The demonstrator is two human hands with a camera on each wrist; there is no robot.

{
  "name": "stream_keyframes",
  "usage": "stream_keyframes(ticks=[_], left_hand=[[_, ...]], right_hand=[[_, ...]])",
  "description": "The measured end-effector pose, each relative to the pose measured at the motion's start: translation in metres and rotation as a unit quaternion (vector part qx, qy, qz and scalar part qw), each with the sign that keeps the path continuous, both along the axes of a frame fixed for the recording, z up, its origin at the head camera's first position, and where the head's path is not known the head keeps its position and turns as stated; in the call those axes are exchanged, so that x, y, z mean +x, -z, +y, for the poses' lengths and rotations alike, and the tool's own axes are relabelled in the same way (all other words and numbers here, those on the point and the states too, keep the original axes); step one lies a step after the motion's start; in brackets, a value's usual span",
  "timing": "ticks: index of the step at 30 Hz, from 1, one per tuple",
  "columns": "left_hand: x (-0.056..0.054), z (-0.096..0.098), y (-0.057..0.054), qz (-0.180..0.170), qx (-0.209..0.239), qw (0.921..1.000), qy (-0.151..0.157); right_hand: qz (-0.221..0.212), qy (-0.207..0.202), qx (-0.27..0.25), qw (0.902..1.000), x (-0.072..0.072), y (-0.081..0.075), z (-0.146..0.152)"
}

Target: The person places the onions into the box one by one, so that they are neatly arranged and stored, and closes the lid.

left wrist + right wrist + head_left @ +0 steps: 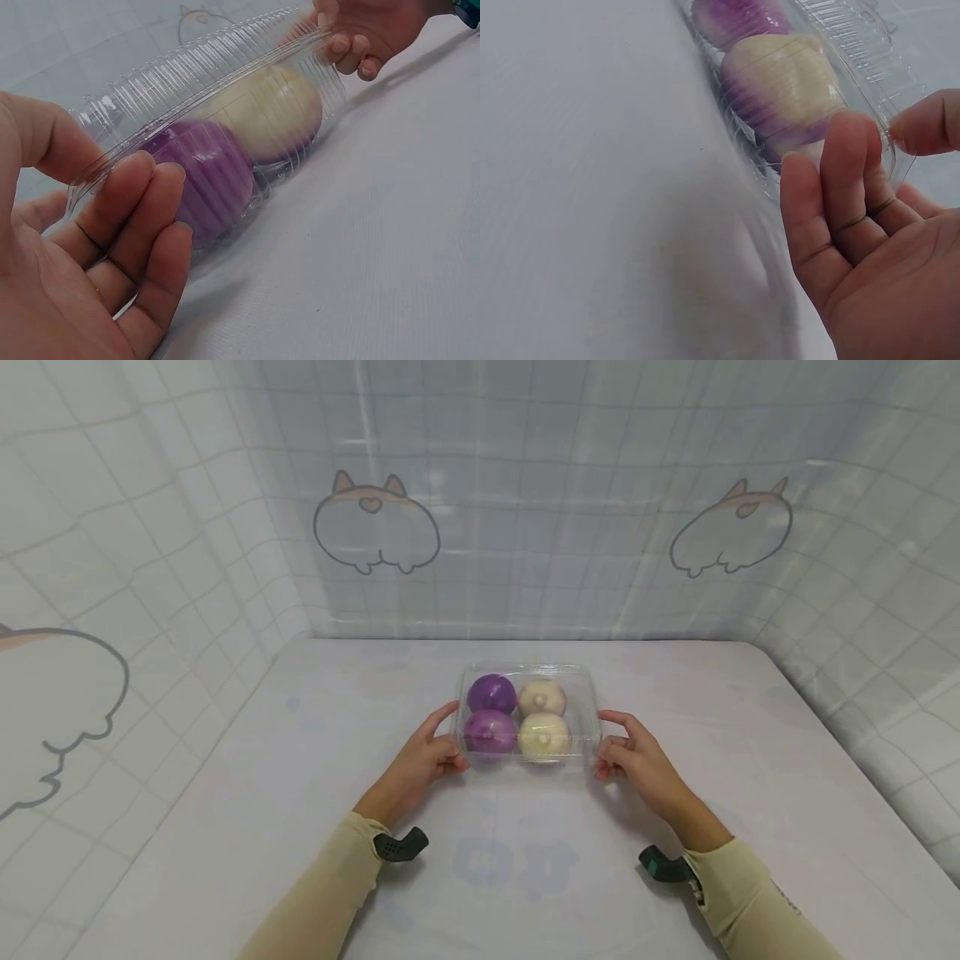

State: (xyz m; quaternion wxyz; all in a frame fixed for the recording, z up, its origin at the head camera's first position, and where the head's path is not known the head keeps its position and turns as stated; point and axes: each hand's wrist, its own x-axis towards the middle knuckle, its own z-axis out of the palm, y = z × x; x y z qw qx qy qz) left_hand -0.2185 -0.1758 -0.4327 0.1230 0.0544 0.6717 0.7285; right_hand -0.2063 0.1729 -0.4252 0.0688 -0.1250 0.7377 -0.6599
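Observation:
A clear plastic clamshell box [585,689] with its lid down is near the middle of the table. Inside are two glossy purple round vegetables [491,732] and two cream ones [543,735], turnip- or onion-like; the right wrist view shows purple on the lower part of a cream one [784,86]. My left hand [420,764] pinches the box's left edge between thumb and fingers. At the opposite edge, my right hand [637,764] grips the rim likewise. Whether the box touches the table or is slightly raised, I cannot tell.
A pale cloth covers the table [525,902], with faint prints on it. White grid-patterned curtains [525,527] with cartoon animal drawings stand behind and at both sides. Dark devices [401,845] sit at both wrists, by the beige sleeves.

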Motion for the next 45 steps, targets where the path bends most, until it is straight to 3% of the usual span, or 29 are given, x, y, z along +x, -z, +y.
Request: stream_keyframes(ticks=[16, 27, 45], left_hand=[[-0.0027, -0.0009, 0.0019, -0.003, 0.003, 0.9999, 0.016], [-0.0035, -0.0001, 0.0042, -0.001, 0.009, 0.9998, 0.019], [-0.0025, 0.0003, 0.0056, -0.002, 0.011, 0.9998, 0.015]], right_hand=[[-0.002, -0.003, -0.004, 1.0, -0.0031, 0.0041, 0.0004], [-0.026, 0.016, 0.002, 0.9995, -0.0054, 0.0048, -0.0012], [-0.02, -0.017, -0.02, 0.9994, -0.0032, 0.0013, 0.0023]])
